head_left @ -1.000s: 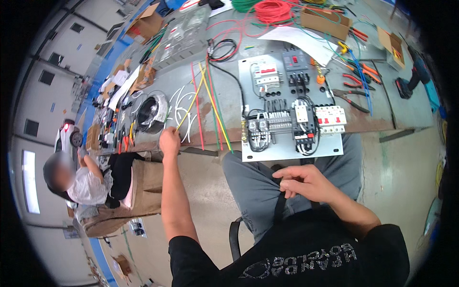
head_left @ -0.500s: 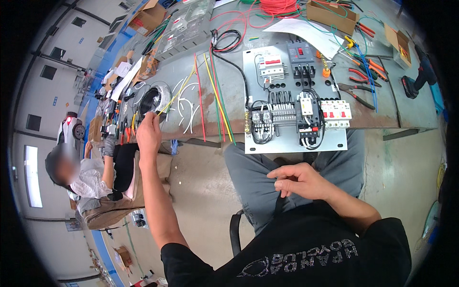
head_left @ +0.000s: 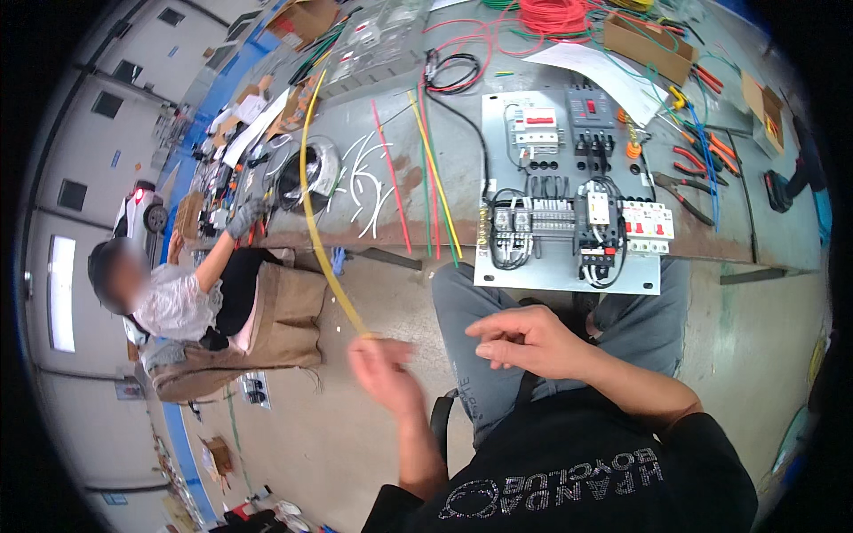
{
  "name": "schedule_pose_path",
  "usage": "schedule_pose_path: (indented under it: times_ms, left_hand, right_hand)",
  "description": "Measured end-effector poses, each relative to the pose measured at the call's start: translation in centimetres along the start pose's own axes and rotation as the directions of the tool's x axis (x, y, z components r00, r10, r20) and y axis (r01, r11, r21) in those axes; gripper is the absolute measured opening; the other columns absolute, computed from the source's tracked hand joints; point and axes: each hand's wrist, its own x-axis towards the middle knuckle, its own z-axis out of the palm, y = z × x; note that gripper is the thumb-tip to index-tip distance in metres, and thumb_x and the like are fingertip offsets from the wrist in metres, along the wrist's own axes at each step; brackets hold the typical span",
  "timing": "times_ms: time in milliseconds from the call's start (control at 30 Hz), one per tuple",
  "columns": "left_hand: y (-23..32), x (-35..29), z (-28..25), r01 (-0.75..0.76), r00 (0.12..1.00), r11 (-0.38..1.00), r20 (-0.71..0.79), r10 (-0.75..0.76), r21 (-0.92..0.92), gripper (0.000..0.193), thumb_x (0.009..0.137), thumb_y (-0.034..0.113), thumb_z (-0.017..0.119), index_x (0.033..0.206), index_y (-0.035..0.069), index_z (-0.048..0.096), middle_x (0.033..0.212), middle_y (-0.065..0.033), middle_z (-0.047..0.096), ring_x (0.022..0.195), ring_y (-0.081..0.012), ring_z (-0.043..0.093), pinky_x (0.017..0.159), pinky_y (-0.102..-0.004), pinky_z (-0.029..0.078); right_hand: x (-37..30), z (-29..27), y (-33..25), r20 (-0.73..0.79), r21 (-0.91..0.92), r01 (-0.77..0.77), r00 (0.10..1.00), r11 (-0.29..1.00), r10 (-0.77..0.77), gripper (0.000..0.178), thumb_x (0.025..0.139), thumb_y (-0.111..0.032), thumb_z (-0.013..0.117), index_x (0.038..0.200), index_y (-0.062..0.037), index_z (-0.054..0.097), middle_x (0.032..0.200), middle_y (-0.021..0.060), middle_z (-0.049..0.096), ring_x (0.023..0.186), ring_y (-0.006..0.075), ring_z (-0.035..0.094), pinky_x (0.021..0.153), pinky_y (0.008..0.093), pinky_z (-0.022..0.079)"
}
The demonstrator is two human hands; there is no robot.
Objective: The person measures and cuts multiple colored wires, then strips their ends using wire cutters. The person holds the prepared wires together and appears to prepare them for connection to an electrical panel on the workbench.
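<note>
My left hand, slightly blurred, is closed on one end of a long yellow wire. This wire bows up over the bench's front edge and past the black coil toward the back. In front of my lap hovers my right hand, fingers loosely bent and apart, nothing visible in it. Just beyond it, a white mounting plate overhangs the bench edge above my knees. The plate carries a grey circuit breaker, a contactor, a row of small breakers and terminal blocks with black wiring.
Straight red, green and yellow wires lie left of the plate, with white wire offcuts and a black coil farther left. Pliers lie at right; a red coil sits behind. A co-worker sits at the left.
My left hand has come back from the bench toward my body, drawing the yellow wire along. My right hand has shifted slightly left. The co-worker's gloved hand has moved toward the bench.
</note>
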Motion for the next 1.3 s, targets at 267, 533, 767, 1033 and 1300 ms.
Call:
schedule_pose_path:
  times_ms: [267,533,767,1033,1300]
  left_hand:
    - [-0.5,-8.3,4.0,0.246,0.851,0.93,0.52,-0.072,-0.274,0.014,0.109,0.016,0.047,0.112,0.002,0.049,0.075,-0.0012,0.053,0.067,-0.0089,0.051,0.063,-0.0261,0.046]
    - [3.3,-7.4,5.7,0.182,0.766,0.983,0.625,-0.149,0.011,0.019,0.108,0.015,0.049,0.104,0.002,0.06,0.081,0.0015,0.057,0.069,-0.0031,0.046,0.064,-0.0219,0.04]
    - [3.8,-8.9,6.1,0.366,0.699,0.922,0.691,-0.185,-0.123,0.021,0.109,0.017,0.048,0.101,0.001,0.059,0.074,0.0053,0.049,0.063,-0.0016,0.038,0.057,-0.0207,0.032]
    - [4.8,-9.9,6.3,0.638,0.551,0.729,0.808,-0.207,-0.248,0.027,0.109,0.025,0.049,0.096,0.0,0.053,0.061,0.0031,0.033,0.051,-0.008,0.028,0.051,-0.0284,0.027]
    - [5.0,-11.0,4.2,0.551,0.562,0.815,0.802,-0.203,-0.18,0.024,0.108,0.02,0.048,0.095,0.0,0.052,0.061,0.0001,0.038,0.05,-0.009,0.032,0.051,-0.0292,0.031]
  right_hand:
    - [1.8,1.8,-3.3,-0.062,-0.156,0.178,0.98,0.972,-0.189,0.018,0.093,-0.003,0.07,0.107,0.0025,0.06,0.079,0.0028,0.064,0.06,0.0053,0.061,0.049,0.0228,0.048]
    - [0.2,0.3,-4.5,-0.144,-0.062,0.245,0.957,0.967,-0.252,0.018,0.094,-0.001,0.069,0.104,-0.001,0.055,0.078,-0.0014,0.06,0.066,0.0016,0.054,0.056,0.0201,0.044]
    - [-0.4,-1.9,-8.9,-0.144,-0.105,0.263,0.95,0.959,-0.276,0.018,0.096,0.001,0.066,0.109,0.0009,0.053,0.075,0.0009,0.059,0.059,0.0054,0.059,0.052,0.0206,0.047]
    - [0.4,-5.1,-12.7,-0.202,-0.104,0.302,0.926,0.948,-0.318,0.017,0.098,-0.006,0.065,0.108,0.002,0.054,0.073,0.0017,0.06,0.058,0.0075,0.063,0.048,0.0223,0.051]
    - [0.6,-7.9,-16.2,-0.243,-0.136,0.321,0.906,0.937,-0.345,0.02,0.099,-0.01,0.064,0.112,0.0025,0.056,0.073,0.0024,0.062,0.057,0.009,0.064,0.048,0.0229,0.053]
